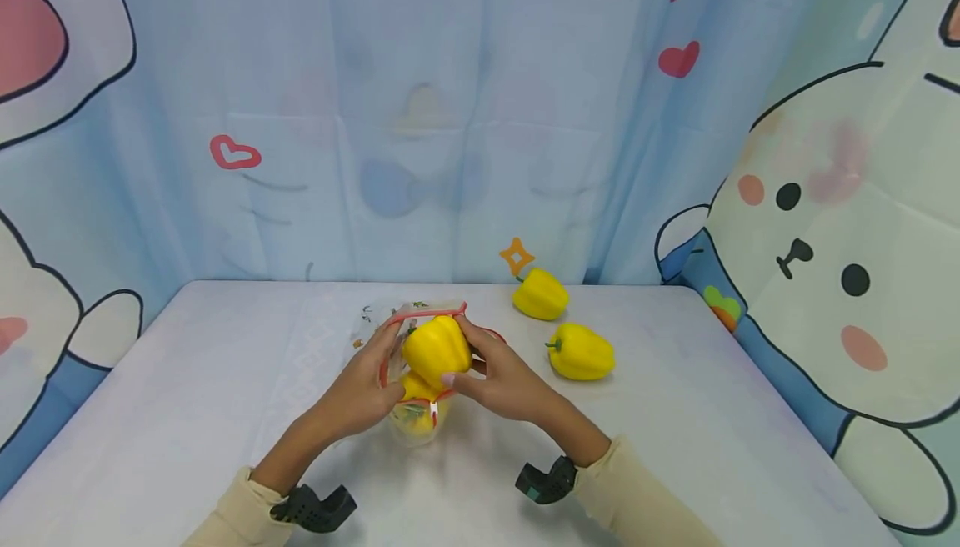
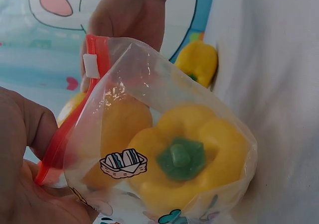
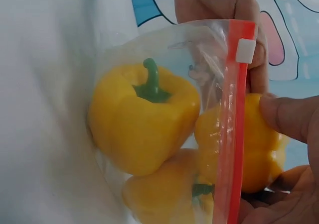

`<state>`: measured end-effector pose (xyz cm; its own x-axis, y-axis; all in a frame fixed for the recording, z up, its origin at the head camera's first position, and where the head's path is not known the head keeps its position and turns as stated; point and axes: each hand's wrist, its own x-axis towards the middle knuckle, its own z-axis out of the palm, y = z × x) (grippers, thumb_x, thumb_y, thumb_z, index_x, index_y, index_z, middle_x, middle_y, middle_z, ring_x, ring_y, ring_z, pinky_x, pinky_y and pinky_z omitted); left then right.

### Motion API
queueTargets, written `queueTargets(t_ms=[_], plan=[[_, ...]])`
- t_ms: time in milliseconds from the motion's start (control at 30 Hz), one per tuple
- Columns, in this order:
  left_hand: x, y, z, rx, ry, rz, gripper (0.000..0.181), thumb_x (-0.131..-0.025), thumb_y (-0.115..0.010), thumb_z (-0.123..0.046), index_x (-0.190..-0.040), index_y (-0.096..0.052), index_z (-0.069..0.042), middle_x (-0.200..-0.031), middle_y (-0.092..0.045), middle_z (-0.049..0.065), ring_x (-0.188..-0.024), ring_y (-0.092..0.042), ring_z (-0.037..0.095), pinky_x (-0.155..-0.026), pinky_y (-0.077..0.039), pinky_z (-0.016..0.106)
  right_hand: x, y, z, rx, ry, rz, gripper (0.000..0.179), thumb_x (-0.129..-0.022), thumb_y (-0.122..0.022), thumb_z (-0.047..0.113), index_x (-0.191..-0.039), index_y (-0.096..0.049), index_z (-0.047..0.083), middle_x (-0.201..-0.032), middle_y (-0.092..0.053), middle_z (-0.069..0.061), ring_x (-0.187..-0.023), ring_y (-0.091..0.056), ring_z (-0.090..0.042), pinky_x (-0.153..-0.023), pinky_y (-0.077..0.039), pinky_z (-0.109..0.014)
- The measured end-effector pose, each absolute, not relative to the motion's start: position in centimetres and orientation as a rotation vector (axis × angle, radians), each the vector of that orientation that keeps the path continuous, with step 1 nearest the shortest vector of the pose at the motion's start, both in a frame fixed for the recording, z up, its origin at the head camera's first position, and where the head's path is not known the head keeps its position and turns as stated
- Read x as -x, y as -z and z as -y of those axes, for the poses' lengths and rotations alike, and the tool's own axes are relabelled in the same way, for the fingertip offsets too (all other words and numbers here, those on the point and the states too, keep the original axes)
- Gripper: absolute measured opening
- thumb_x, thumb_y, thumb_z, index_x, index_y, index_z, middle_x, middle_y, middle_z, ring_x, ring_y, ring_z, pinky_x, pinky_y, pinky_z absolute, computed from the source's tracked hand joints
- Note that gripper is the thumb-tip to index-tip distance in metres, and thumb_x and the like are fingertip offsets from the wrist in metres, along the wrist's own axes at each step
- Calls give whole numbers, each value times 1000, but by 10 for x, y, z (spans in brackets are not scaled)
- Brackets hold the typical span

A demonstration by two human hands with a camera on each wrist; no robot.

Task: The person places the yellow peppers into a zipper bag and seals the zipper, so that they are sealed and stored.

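Note:
A clear zip bag with a red zip edge and a white slider stands on the table with its mouth spread. My left hand grips the red edge on the left side. With thumb and fingers my right hand holds a yellow bell pepper in the bag's mouth, partly inside. Deeper in the bag, the right wrist view shows a yellow bell pepper with a green stem and another yellow pepper below it, partly cut off by the frame.
Two loose yellow bell peppers lie right of the bag: one near the table's back edge, another closer in. A white cloth covers the table. Behind it hangs a blue curtain with cartoon prints.

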<state>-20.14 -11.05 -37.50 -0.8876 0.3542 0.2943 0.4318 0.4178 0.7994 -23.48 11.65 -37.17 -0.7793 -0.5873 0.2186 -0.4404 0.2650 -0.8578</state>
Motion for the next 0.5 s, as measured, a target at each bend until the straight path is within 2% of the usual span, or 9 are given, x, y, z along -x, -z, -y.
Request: queueTargets(t_ms=[133,367,500], plan=[[201,375,111,726,1480,2589,86,-81,-57,8,-156,-17,-7,-162,-9,7,-146,-13,29,-112,-20,52,233,374,-112,913,1610,-2415,83,-90,-68,8,-154,-16,1,-154,-29,-10,-133,-40,-25,-103,-39,-41],[202,372,112,730,1473,2564,87,-81,-59,9,-156,-16,-5,-162,-10,6,-146,-13,25,-113,-18,49,232,374,-108,966,1704,-2571,71,-90,-68,9,-150,-31,-1,-151,-36,-14,-135,-40,-25,-101,-41,-35],[202,371,112,712,1485,2555,86,-81,-58,9,-156,-18,-9,-161,-12,5,-146,-15,26,-112,-21,51,232,377,-106,1018,1663,-2561,69,-92,-64,7,-151,-29,-1,-152,-35,-13,-136,-39,-24,-103,-39,-36]])
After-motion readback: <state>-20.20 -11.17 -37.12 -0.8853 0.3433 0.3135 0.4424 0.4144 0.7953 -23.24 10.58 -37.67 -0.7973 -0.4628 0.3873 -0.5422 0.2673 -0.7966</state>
